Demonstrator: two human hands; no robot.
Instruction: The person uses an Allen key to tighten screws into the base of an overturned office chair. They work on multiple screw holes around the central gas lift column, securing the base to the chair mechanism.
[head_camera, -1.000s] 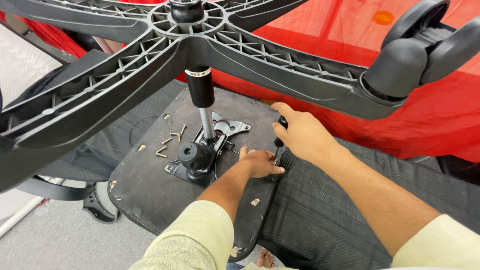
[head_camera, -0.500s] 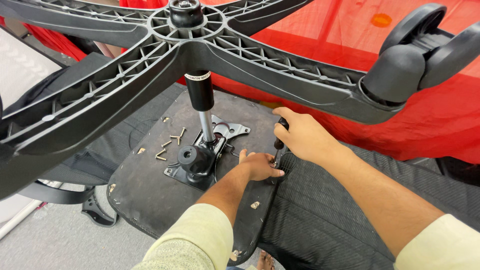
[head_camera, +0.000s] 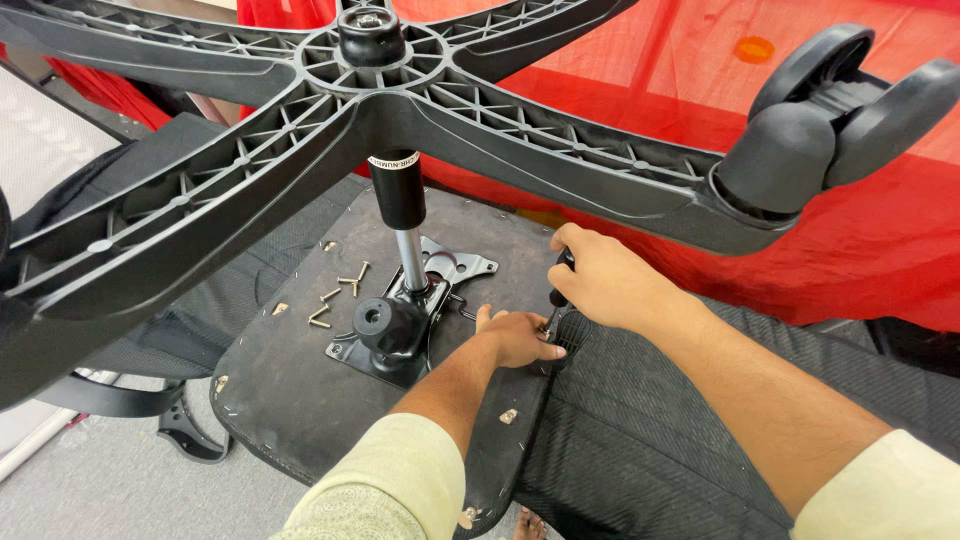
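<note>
An office chair lies upside down. Its black star base (head_camera: 300, 150) with a caster wheel (head_camera: 830, 120) stands up toward me on the gas cylinder (head_camera: 398, 200). The cylinder enters a metal mechanism plate (head_camera: 400, 330) on the black seat underside (head_camera: 290, 400). My right hand (head_camera: 610, 280) grips the dark handle of a screwdriver (head_camera: 562, 275) held upright at the seat's right edge. My left hand (head_camera: 520, 338) rests on the seat board beside the tool's tip, fingers pinched near it. The tip itself is hidden.
Several loose brass screws (head_camera: 340, 295) lie on the seat board left of the mechanism. The mesh backrest (head_camera: 660, 450) stretches under my right arm. A red cloth (head_camera: 880, 260) covers the background. A black armrest (head_camera: 120, 395) and grey floor (head_camera: 90, 480) sit lower left.
The view has shifted slightly. Both hands stay at the seat's right edge with the screwdriver; no clear movement.
</note>
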